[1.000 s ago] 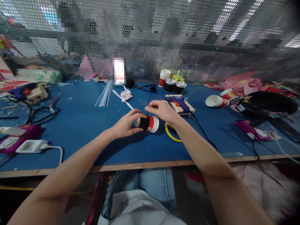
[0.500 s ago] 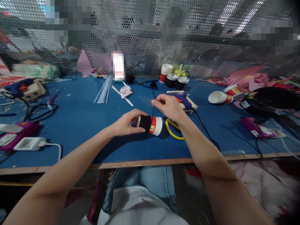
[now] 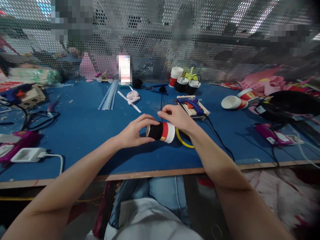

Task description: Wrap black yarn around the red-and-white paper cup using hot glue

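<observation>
Tilted on its side above the blue table is a paper cup [image 3: 169, 132], red and white, with black cord wound round its lower part. My left hand [image 3: 136, 131] grips the wound end, thumb below and fingers above. A black cord [image 3: 162, 100] runs from the cup up past my right hand [image 3: 176, 116] toward a small black ball of cord [image 3: 162, 89]. Thumb and forefinger of the right hand pinch this cord just above the cup. Under the right wrist lies a yellow ring [image 3: 183, 140], partly covered.
A blue glue gun [image 3: 192, 106] rests on a wooden stand beyond my right hand. Black-wrapped cups [image 3: 181, 85] stand at the back; loose paper cups [image 3: 233, 102] lie to the right. Glue sticks [image 3: 109, 96], white ribbon [image 3: 132, 97] and a white power adapter [image 3: 28, 155] are on the left.
My right hand has shifted slightly left and nearer to the cup, drawing the cord with it. The cup has turned a little in my left hand, showing more red.
</observation>
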Demonstrator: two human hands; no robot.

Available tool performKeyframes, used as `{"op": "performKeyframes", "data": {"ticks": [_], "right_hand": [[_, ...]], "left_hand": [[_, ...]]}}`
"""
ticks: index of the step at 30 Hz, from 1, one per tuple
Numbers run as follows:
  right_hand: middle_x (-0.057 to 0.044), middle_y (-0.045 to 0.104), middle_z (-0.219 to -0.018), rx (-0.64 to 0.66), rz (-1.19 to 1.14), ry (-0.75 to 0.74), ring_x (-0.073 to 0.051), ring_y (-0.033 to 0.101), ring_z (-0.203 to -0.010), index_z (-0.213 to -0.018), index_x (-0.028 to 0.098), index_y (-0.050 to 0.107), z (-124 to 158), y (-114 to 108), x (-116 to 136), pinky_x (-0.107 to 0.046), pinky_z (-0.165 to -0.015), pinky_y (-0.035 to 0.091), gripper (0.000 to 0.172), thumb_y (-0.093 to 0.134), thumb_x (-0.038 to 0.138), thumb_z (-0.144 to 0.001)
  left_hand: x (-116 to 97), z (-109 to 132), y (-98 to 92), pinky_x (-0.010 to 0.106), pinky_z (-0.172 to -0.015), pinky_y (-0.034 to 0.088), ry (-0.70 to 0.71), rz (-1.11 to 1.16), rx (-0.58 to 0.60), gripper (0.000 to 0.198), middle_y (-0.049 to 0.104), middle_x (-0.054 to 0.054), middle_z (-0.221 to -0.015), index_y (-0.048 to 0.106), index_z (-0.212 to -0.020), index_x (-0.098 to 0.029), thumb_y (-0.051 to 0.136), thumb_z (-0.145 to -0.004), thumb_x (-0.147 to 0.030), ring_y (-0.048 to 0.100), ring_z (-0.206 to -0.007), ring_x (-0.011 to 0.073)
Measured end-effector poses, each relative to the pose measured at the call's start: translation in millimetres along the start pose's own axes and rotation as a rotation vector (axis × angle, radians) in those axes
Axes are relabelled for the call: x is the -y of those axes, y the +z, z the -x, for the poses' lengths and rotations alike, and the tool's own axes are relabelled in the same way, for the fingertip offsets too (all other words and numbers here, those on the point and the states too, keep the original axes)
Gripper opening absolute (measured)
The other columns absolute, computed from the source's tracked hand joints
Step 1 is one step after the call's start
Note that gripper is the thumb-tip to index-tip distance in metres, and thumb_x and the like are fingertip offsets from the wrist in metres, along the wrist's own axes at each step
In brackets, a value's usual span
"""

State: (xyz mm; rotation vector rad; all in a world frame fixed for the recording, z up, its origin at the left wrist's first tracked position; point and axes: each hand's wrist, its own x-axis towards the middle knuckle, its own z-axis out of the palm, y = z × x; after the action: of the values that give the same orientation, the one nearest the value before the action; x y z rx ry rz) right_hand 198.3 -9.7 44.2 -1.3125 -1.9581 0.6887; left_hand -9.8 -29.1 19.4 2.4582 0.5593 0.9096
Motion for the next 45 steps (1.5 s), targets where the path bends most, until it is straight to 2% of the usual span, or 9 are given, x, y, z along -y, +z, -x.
{"op": "performKeyframes", "data": {"ticks": [11, 19, 25, 33, 36, 38, 40, 42, 45], "right_hand": [[0.002, 0.048, -0.058, 0.029, 0.059, -0.023, -0.010, 0.040, -0.056, -0.064, 0.016, 0.053, 1.1, -1.6, 3.5, -0.025, -0.054, 0.031, 0.028, 0.054, 0.041, -0.078], [0.003, 0.049, -0.062, 0.023, -0.036, 0.013, -0.010, 0.040, -0.057, -0.067, 0.017, 0.051, 2.6, -0.4, 2.1, -0.025, -0.055, 0.032, 0.031, 0.059, 0.047, -0.074], [0.002, 0.048, -0.065, 0.077, -0.036, 0.045, -0.011, 0.041, -0.061, -0.071, 0.018, 0.049, 2.3, -0.3, -1.2, -0.025, -0.056, 0.032, 0.036, 0.051, 0.053, -0.079], [0.000, 0.049, -0.070, 0.139, 0.040, 0.072, -0.013, 0.045, -0.067, -0.074, 0.018, 0.046, 3.8, 1.4, 3.2, -0.026, -0.061, 0.034, 0.033, 0.038, 0.047, -0.088], [0.001, 0.047, -0.067, 0.099, 0.101, 0.059, -0.013, 0.045, -0.065, -0.072, 0.019, 0.041, 3.3, 4.5, 5.0, -0.026, -0.061, 0.033, 0.030, 0.036, 0.043, -0.089], [0.001, 0.046, -0.066, 0.066, 0.158, 0.067, -0.013, 0.044, -0.062, -0.071, 0.020, 0.039, 3.0, 8.3, 4.5, -0.027, -0.060, 0.032, 0.029, 0.035, 0.041, -0.090], [0.001, 0.047, -0.065, 0.023, 0.204, 0.077, -0.013, 0.043, -0.061, -0.071, 0.021, 0.037, 3.5, 13.3, 3.7, -0.027, -0.059, 0.030, 0.027, 0.036, 0.040, -0.089], [0.002, 0.047, -0.064, -0.016, 0.228, 0.075, -0.013, 0.043, -0.060, -0.072, 0.021, 0.036, 4.9, 18.2, 3.8, -0.027, -0.059, 0.030, 0.025, 0.037, 0.039, -0.089], [0.002, 0.047, -0.064, -0.025, 0.233, 0.053, -0.012, 0.041, -0.058, -0.073, 0.021, 0.036, 6.9, 22.6, 5.3, -0.027, -0.058, 0.029, 0.023, 0.038, 0.038, -0.088]], "left_hand": [[-1.8, 1.0, 0.8, 0.040, -0.098, 0.043, 0.066, -0.119, 0.018, 0.042, 0.048, 0.012, -0.121, 0.048, -0.120, -0.022, 0.060, -0.081, -0.026, 0.047, -0.116, 0.0234], [0.5, 0.4, 3.1, 0.041, -0.093, 0.047, 0.154, -0.217, -0.046, 0.042, 0.046, 0.013, -0.120, 0.046, -0.119, -0.022, 0.060, -0.080, -0.018, 0.047, -0.114, 0.0230], [1.1, 0.5, 4.7, 0.041, -0.090, 0.049, 0.150, -0.269, -0.068, 0.038, 0.043, 0.013, -0.121, 0.048, -0.117, -0.022, 0.058, -0.081, -0.015, 0.048, -0.112, 0.0230], [2.4, 1.1, 5.8, 0.042, -0.096, 0.045, 0.144, -0.288, -0.083, 0.044, 0.046, 0.014, -0.123, 0.044, -0.121, -0.021, 0.059, -0.081, -0.014, 0.046, -0.116, 0.0239], [3.1, 1.0, 6.2, 0.043, -0.098, 0.044, 0.075, -0.238, -0.081, 0.050, 0.046, 0.014, -0.123, 0.041, -0.125, -0.021, 0.061, -0.080, -0.018, 0.045, -0.118, 0.0244], [5.1, 1.7, 7.7, 0.041, -0.093, 0.047, -0.042, -0.121, -0.076, 0.061, 0.044, 0.014, -0.125, 0.037, -0.129, -0.020, 0.067, -0.076, -0.027, 0.047, -0.116, 0.0255], [8.5, 2.9, 10.2, 0.037, -0.083, 0.052, -0.210, 0.054, -0.065, 0.071, 0.045, 0.014, -0.124, 0.035, -0.131, -0.020, 0.070, -0.071, -0.037, 0.055, -0.105, 0.0245], [12.1, 3.7, 12.8, 0.032, -0.070, 0.054, -0.367, 0.226, -0.041, 0.066, 0.051, 0.013, -0.118, 0.036, -0.129, -0.020, 0.066, -0.075, -0.041, 0.061, -0.086, 0.0194], [15.3, 3.4, 15.1, 0.026, -0.061, 0.051, -0.458, 0.377, -0.042, 0.051, 0.058, 0.009, -0.105, 0.042, -0.123, -0.018, 0.059, -0.080, -0.040, 0.061, -0.074, 0.0150]]}}
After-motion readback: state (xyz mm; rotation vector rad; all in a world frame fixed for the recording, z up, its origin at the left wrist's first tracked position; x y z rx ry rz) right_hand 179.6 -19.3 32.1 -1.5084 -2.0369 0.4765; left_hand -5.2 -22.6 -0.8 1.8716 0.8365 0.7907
